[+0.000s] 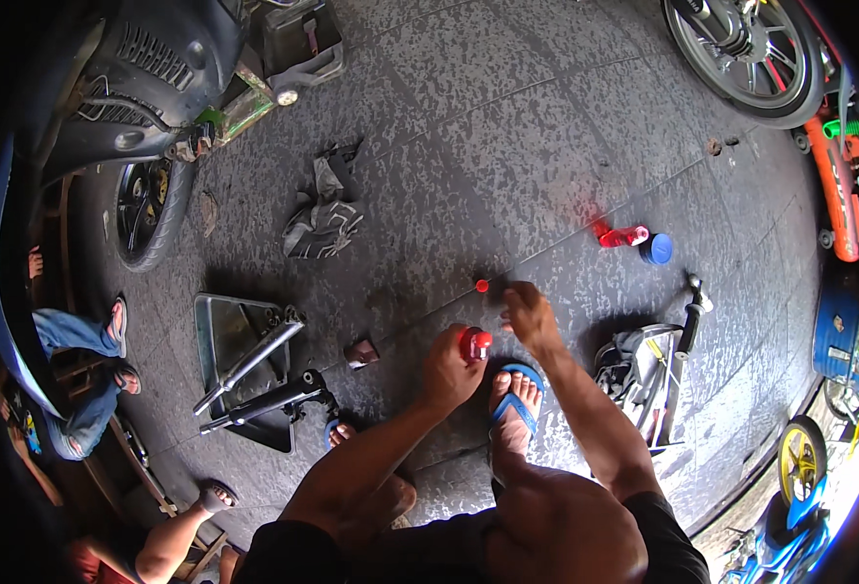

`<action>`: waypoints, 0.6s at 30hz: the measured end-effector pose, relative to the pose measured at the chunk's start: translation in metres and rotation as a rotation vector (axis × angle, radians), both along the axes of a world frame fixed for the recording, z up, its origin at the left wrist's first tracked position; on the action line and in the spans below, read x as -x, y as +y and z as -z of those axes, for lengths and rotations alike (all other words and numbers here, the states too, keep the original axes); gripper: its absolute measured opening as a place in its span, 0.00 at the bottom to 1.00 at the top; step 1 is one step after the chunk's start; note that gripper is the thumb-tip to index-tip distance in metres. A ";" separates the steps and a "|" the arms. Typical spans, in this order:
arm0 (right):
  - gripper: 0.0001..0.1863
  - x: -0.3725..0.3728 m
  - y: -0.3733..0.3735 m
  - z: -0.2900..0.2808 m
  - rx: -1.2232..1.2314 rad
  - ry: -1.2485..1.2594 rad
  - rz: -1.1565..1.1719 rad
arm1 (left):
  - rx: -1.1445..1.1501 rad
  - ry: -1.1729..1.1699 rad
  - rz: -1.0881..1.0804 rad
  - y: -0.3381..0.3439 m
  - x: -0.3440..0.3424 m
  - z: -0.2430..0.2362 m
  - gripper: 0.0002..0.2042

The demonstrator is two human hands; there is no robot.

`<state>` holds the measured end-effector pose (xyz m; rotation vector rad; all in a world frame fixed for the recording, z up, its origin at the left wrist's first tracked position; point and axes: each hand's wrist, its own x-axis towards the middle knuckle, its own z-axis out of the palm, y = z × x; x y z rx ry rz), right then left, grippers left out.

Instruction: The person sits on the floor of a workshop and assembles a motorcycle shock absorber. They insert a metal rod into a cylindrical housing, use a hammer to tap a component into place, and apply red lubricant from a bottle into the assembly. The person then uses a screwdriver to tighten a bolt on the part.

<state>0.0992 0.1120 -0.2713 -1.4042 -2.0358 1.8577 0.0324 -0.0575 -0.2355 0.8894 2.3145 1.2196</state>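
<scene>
A small red bottle (474,344) is in my left hand (449,372), whose fingers wrap round it. Its red top points to the right. To its right, my right hand (530,319) hangs over the floor, fingers loosely bent and a little apart, with nothing visible in them. Just left of those fingertips is a small round red cap (482,286); whether it rests on the floor I cannot tell. Farther off at the right, a second red bottle (626,237) lies on its side, touching a round blue lid or can (657,249), beside a red stain.
At the left a metal tray (199,321) carries fork tubes (250,367). A tray of tools (651,384) lies at right. A crumpled grey cloth (322,222) is ahead; a small dark brown object (360,353) lies near my left hand. Motorbikes and seated people surround the tiled floor.
</scene>
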 end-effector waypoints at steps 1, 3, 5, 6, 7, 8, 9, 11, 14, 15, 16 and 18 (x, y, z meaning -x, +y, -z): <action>0.18 0.005 -0.008 0.015 0.055 0.064 0.036 | 0.023 -0.032 -0.010 -0.006 0.000 0.000 0.17; 0.20 0.030 -0.024 0.004 0.221 0.227 0.006 | 0.060 -0.065 -0.029 -0.015 0.003 -0.001 0.17; 0.19 0.037 -0.029 0.003 0.144 0.354 -0.001 | 0.080 -0.069 -0.012 -0.017 0.007 -0.003 0.17; 0.19 0.040 -0.031 -0.012 0.140 0.271 -0.020 | 0.079 -0.028 -0.034 -0.019 0.011 -0.005 0.17; 0.19 0.038 -0.028 -0.030 0.134 0.187 -0.038 | 0.078 0.013 -0.053 -0.017 0.015 -0.005 0.16; 0.20 0.036 -0.023 -0.054 0.119 0.100 -0.052 | 0.070 0.050 -0.066 -0.013 0.020 -0.006 0.16; 0.25 0.029 -0.022 -0.070 -0.028 0.048 -0.148 | 0.057 0.084 -0.023 -0.007 0.025 -0.008 0.15; 0.26 0.032 -0.026 -0.115 -0.360 -0.171 -0.435 | 0.039 0.153 0.047 0.001 0.032 -0.009 0.14; 0.28 0.029 -0.022 -0.127 -0.631 -0.360 -0.531 | 0.039 0.193 0.076 0.019 0.033 -0.014 0.13; 0.29 0.028 -0.016 -0.132 -0.659 -0.383 -0.538 | 0.044 0.165 0.083 0.024 0.031 -0.018 0.13; 0.29 0.027 -0.011 -0.136 -0.688 -0.405 -0.547 | 0.050 0.137 0.089 0.029 0.027 -0.023 0.13; 0.27 0.020 -0.001 -0.134 -0.720 -0.288 -0.529 | 0.094 0.025 0.136 0.033 0.028 -0.041 0.13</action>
